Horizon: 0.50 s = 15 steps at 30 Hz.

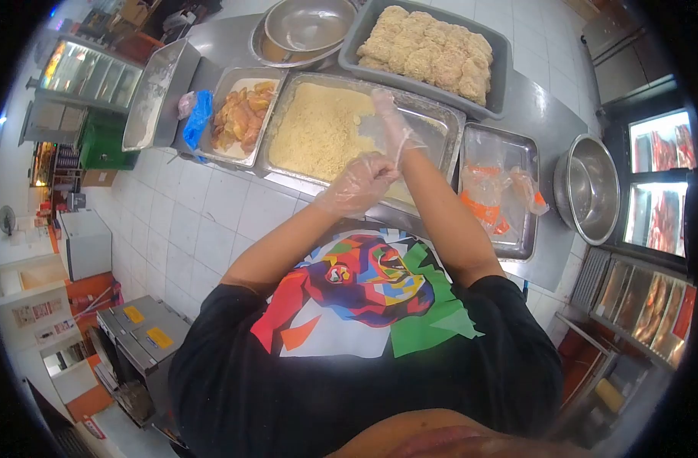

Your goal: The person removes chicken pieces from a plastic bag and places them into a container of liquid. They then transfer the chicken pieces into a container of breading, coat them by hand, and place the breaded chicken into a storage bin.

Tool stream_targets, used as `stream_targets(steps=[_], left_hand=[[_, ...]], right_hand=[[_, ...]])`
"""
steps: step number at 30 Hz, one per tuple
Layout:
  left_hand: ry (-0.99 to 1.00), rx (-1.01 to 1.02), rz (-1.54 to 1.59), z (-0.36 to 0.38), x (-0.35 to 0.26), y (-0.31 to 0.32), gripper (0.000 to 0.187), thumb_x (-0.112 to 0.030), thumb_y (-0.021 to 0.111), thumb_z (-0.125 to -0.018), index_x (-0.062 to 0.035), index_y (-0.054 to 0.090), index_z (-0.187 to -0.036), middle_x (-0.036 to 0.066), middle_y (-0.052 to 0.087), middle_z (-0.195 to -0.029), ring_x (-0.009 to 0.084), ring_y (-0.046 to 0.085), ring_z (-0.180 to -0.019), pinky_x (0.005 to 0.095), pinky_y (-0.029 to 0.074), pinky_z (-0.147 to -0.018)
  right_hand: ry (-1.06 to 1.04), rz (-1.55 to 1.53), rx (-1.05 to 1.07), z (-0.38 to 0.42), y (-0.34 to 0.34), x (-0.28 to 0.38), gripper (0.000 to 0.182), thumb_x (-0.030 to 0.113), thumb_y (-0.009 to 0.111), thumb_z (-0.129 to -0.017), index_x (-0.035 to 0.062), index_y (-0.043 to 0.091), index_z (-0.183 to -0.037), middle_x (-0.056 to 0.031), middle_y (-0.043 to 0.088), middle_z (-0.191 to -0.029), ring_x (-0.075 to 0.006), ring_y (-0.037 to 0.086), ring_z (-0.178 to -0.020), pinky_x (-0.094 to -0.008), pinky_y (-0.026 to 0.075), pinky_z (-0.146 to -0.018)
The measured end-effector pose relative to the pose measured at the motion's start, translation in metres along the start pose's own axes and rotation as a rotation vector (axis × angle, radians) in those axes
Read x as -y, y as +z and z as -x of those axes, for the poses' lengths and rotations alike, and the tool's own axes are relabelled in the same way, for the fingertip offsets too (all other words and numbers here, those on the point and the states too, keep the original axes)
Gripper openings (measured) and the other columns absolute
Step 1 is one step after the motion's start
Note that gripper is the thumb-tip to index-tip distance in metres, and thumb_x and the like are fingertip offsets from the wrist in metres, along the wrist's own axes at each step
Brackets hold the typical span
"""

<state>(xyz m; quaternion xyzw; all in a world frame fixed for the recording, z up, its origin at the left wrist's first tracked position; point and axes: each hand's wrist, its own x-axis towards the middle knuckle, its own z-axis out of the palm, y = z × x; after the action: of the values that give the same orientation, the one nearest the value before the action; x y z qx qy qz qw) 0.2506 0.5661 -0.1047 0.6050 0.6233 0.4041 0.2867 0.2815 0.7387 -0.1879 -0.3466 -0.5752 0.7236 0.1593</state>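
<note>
– What takes up the most room?
– The steel desk (546, 114). At its far edge a grey tub (504, 84) holds rough, pale-coated pieces (429, 53).
– And the powder tray (433, 136)?
– It lies along the near edge, about the middle, with the tub just beyond it. Yellowish powder (314, 118) covers most of its left part; bare metal shows on the right.
– What sits either side?
– Toward the near right corner, a second tray (504, 143) with orange-printed plastic bags (488, 187). Past it, at the right end, a metal bowl (589, 187). On the left, just beside the powder, a smaller pan of raw-looking pieces (246, 114).
– The hands?
– Both wear clear plastic gloves. The right hand (391, 122) reaches out above the powder tray; I can't tell whether its fingers are spread or curled.
– The left hand (356, 185)?
– Curled closed at the right wrist, gripping the cuff (411, 143) of that glove.
</note>
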Motion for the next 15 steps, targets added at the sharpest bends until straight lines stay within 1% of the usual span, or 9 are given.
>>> stream_targets(steps=[1, 3, 4, 6, 7, 9, 10, 13, 15], left_hand=[[0.018, -0.004, -0.054, 0.003, -0.001, -0.005, 0.017, -0.014, 0.066, -0.095, -0.0015, 0.064, -0.083, 0.011, 0.06, -0.078, 0.0195, 0.058, -0.072, 0.0375, 0.046, -0.068], [-0.164, 0.088, -0.001, 0.013, -0.006, -0.02, 0.017, -0.015, 0.068, -0.094, -0.0017, 0.066, -0.083, 0.011, 0.061, -0.077, 0.0211, 0.059, -0.07, 0.038, 0.047, -0.068], [-0.256, 0.132, 0.025, 0.017, -0.008, -0.026, 0.018, -0.015, 0.07, -0.093, -0.0018, 0.067, -0.083, 0.012, 0.062, -0.076, 0.0219, 0.059, -0.07, 0.0383, 0.047, -0.067], [-0.337, 0.097, -0.013, 0.022, -0.012, -0.034, 0.016, -0.016, 0.071, -0.092, -0.0021, 0.069, -0.084, 0.013, 0.064, -0.077, 0.0233, 0.06, -0.068, 0.0383, 0.048, -0.066], [-0.379, 0.075, -0.033, 0.023, -0.015, -0.037, 0.016, -0.016, 0.072, -0.091, -0.0022, 0.07, -0.084, 0.014, 0.065, -0.077, 0.0241, 0.06, -0.067, 0.0382, 0.048, -0.065], [-0.211, -0.077, -0.154, 0.014, -0.022, -0.039, 0.017, -0.019, 0.073, -0.091, -0.0026, 0.072, -0.089, 0.016, 0.068, -0.082, 0.0278, 0.063, -0.069, 0.0399, 0.05, -0.065], [-0.127, -0.157, -0.215, 0.008, -0.022, -0.039, 0.018, -0.02, 0.073, -0.091, -0.0029, 0.073, -0.091, 0.018, 0.069, -0.084, 0.0297, 0.065, -0.07, 0.0407, 0.051, -0.065], [0.101, -0.266, -0.545, -0.006, -0.006, -0.032, 0.019, -0.023, 0.07, -0.092, -0.0044, 0.073, -0.095, 0.021, 0.07, -0.088, 0.0366, 0.067, -0.076, 0.0466, 0.053, -0.067], [-0.04, -0.169, -0.714, -0.008, -0.01, -0.027, 0.018, -0.022, 0.068, -0.092, -0.0044, 0.072, -0.095, 0.022, 0.069, -0.088, 0.0398, 0.067, -0.079, 0.0498, 0.054, -0.071]], right_hand=[[-0.021, 0.178, -0.052, -0.004, 0.0, -0.004, 0.115, 0.075, 0.06, -0.086, 0.007, 0.013, -0.166, -0.0213, 0.007, -0.173, -0.0424, 0.008, -0.159, -0.0464, 0.019, -0.127], [-0.002, 0.689, -0.249, 0.022, 0.016, 0.019, 0.132, 0.075, 0.072, -0.075, 0.009, 0.005, -0.167, -0.0249, 0.003, -0.172, -0.0473, 0.004, -0.158, -0.0475, 0.017, -0.128], [-0.047, 0.771, -0.265, 0.031, 0.019, 0.023, 0.137, 0.073, 0.077, -0.07, 0.0125, 0.002, -0.167, -0.0258, 0.001, -0.172, -0.048, 0.004, -0.158, -0.0486, 0.017, -0.128], [-0.139, 0.94, -0.289, 0.047, 0.023, 0.032, 0.149, 0.069, 0.086, -0.059, 0.0196, -0.004, -0.168, -0.0275, -0.003, -0.171, -0.0493, 0.004, -0.158, -0.0509, 0.017, -0.128], [-0.107, 1.056, -0.248, 0.055, 0.024, 0.04, 0.138, 0.065, 0.084, -0.064, 0.0216, 0.003, -0.167, -0.0247, 0.002, -0.172, -0.0463, 0.006, -0.158, -0.0518, 0.019, -0.126], [-0.048, 1.289, -0.151, 0.067, 0.031, 0.057, 0.117, 0.058, 0.079, -0.074, 0.0255, 0.017, -0.167, -0.019, 0.011, -0.173, -0.0404, 0.01, -0.159, -0.0535, 0.024, -0.124], [-0.066, 1.354, -0.066, 0.064, 0.033, 0.052, 0.107, 0.057, 0.075, -0.079, 0.0261, 0.021, -0.166, -0.0174, 0.014, -0.173, -0.0396, 0.013, -0.159, -0.0552, 0.025, -0.124], [-0.132, 1.516, 0.151, 0.039, 0.036, 0.011, 0.082, 0.055, 0.062, -0.091, 0.0271, 0.032, -0.162, -0.0127, 0.022, -0.171, -0.037, 0.022, -0.157, -0.059, 0.027, -0.121], [-0.185, 1.576, 0.232, 0.023, 0.038, -0.016, 0.07, 0.055, 0.053, -0.097, 0.0263, 0.038, -0.159, -0.0098, 0.027, -0.17, -0.0349, 0.025, -0.156, -0.0601, 0.027, -0.12]])
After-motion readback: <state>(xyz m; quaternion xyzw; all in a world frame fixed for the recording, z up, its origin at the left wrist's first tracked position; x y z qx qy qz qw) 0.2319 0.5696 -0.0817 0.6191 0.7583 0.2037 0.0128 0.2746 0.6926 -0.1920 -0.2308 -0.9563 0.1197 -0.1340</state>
